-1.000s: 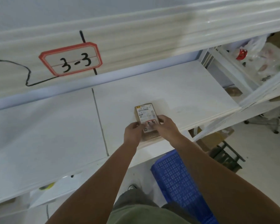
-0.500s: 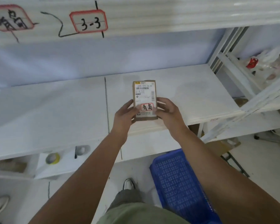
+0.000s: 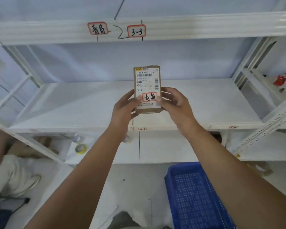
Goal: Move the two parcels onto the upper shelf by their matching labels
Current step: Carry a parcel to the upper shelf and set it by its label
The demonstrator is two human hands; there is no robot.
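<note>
Raised since before: small brown cardboard parcel (image 3: 147, 90), upright | my left hand (image 3: 124, 107), right hand (image 3: 175, 104) clasp its lower sides | below red-bordered handwritten shelf label (image 3: 98, 28)

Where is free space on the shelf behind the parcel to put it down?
The middle shelf is bare on both sides of the parcel, out to the side posts. The lower level is crowded at left: tape rolls. The left hand and right hand hold the parcel.
</note>
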